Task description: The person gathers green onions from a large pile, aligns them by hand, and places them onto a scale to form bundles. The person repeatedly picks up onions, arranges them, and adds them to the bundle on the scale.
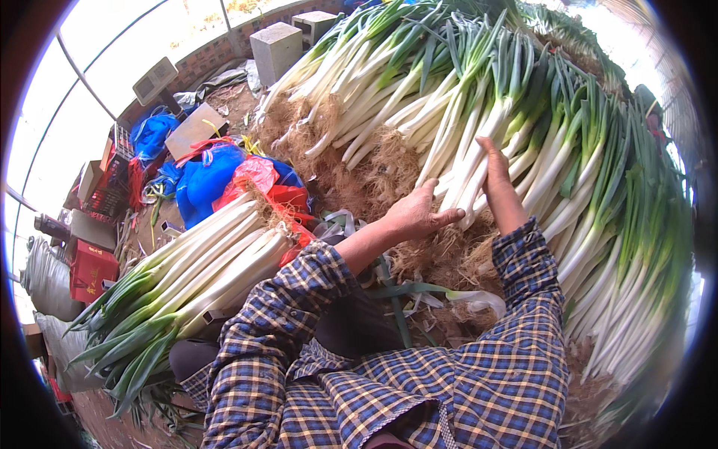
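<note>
Before me lies a broad heap of long green onions [561, 163], with white stalks, green leaves and tangled brown roots [392, 163]. At the right side of a few thick white stalks [477, 160], my right hand [498, 174] has its thumb along them. Its other fingers are hidden behind the stalks, which it appears to grip. My left hand [418, 212] is at their lower ends, thumb and forefinger spread; whether its hidden fingers hold them is unclear. To my left, a separate row of green onions [219, 264] lies with its roots towards me.
Metal tube ends [214, 317] show beside the separate row. Beyond it are red plastic [286, 196], blue mesh bags [205, 179] and a scale display [155, 81]. Concrete blocks [276, 51] stand at the back. A red box [93, 272] and pale sacks [47, 280] stand far left.
</note>
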A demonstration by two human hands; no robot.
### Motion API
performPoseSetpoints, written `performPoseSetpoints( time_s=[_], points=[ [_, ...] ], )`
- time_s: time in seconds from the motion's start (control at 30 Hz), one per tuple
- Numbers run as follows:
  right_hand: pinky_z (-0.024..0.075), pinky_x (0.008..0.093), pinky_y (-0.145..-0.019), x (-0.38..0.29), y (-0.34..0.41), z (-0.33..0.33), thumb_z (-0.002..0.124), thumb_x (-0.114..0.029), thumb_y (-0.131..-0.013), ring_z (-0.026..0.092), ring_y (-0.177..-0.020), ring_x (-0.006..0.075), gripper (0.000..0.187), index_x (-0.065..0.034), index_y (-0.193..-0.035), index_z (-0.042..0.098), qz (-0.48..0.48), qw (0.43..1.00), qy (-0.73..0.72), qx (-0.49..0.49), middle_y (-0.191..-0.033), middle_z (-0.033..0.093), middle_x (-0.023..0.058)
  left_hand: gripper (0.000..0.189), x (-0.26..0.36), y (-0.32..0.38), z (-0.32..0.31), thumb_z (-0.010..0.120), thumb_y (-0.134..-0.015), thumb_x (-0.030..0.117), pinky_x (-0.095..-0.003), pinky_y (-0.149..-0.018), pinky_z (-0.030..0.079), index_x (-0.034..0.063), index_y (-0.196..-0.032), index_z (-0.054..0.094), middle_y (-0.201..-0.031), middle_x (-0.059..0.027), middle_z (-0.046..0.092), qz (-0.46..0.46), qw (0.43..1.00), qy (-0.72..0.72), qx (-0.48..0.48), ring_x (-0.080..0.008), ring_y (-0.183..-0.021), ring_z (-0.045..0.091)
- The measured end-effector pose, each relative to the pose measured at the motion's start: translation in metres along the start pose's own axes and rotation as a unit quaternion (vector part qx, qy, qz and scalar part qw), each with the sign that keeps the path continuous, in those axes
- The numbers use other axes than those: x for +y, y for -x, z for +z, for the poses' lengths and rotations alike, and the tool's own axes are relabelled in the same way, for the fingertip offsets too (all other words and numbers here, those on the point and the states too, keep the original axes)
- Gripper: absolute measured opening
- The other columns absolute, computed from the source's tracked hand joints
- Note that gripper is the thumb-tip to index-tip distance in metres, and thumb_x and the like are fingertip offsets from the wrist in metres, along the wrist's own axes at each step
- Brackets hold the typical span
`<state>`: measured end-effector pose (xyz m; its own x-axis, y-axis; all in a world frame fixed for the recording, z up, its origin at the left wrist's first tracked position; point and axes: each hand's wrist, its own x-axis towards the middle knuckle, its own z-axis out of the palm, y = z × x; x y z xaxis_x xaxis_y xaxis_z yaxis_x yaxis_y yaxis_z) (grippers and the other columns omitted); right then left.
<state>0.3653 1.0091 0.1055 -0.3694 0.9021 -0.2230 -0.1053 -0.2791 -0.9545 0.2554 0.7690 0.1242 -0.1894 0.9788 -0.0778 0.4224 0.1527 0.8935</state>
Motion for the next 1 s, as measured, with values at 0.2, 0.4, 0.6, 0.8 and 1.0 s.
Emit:
performPoseSetpoints(
  time_s=[0.2,0.4,0.6,0.8,1.0],
  points=[
    [0.0546,0.0371,-0.093,0.030,0.036,0.001,0.089,-0.039,-0.073,0.066,-0.098,0.0271,0.068,0.0048,-0.117,0.063,0.012,1.000,0.025,-0.013,-0.105,0.068,0.0138,0.076,-0.013,0.000,0.036,0.083,-0.086,0.031,-0.0347,-0.096,0.052,-0.0019,-0.143,0.046,-0.124,-0.0144,0.065,-0.070,0.928,0.350,-0.112,-0.0225,-0.112,0.064],
    [0.0551,0.0484,-0.101,0.009,0.013,0.015,0.068,-0.054,-0.096,0.066,-0.116,0.0340,0.074,-0.0040,-0.145,0.043,0.013,0.983,-0.118,-0.138,-0.130,0.063,0.0257,0.072,-0.011,0.044,-0.010,0.078,-0.082,0.022,-0.0342,-0.096,0.051,-0.0029,-0.142,0.047,-0.121,-0.0125,0.064,-0.108,0.927,0.346,-0.098,-0.0197,-0.108,0.064],
    [0.0501,0.0514,-0.107,-0.019,0.040,0.077,0.081,-0.051,-0.083,0.061,-0.116,0.0313,0.086,-0.0053,-0.143,0.041,-0.004,0.973,-0.180,-0.145,-0.119,0.059,0.0173,0.093,-0.021,0.142,-0.064,0.081,-0.074,0.028,-0.0332,-0.107,0.044,-0.0032,-0.151,0.039,-0.131,-0.0114,0.060,-0.150,0.935,0.314,-0.071,-0.0187,-0.121,0.058],
    [0.0499,0.0482,-0.107,-0.067,0.066,0.168,0.084,-0.029,-0.083,0.060,-0.113,0.0301,0.071,-0.0007,-0.135,0.046,-0.112,0.920,-0.239,-0.290,-0.115,0.059,0.0152,0.092,-0.029,0.176,-0.093,0.081,-0.073,0.030,-0.0349,-0.100,0.047,0.0000,-0.149,0.038,-0.120,-0.0097,0.061,-0.124,0.944,0.306,0.006,-0.0188,-0.111,0.060],
    [0.0613,0.0364,-0.081,-0.135,-0.021,0.230,0.072,-0.036,-0.095,0.070,-0.090,0.0215,0.048,0.0001,-0.123,0.058,-0.220,0.901,-0.132,-0.351,-0.102,0.067,0.0098,0.073,-0.046,0.105,-0.153,0.061,-0.076,0.024,-0.0322,-0.084,0.056,-0.0009,-0.143,0.046,-0.118,-0.0138,0.063,-0.022,0.942,0.316,0.111,-0.0206,-0.101,0.065]
  ],
)
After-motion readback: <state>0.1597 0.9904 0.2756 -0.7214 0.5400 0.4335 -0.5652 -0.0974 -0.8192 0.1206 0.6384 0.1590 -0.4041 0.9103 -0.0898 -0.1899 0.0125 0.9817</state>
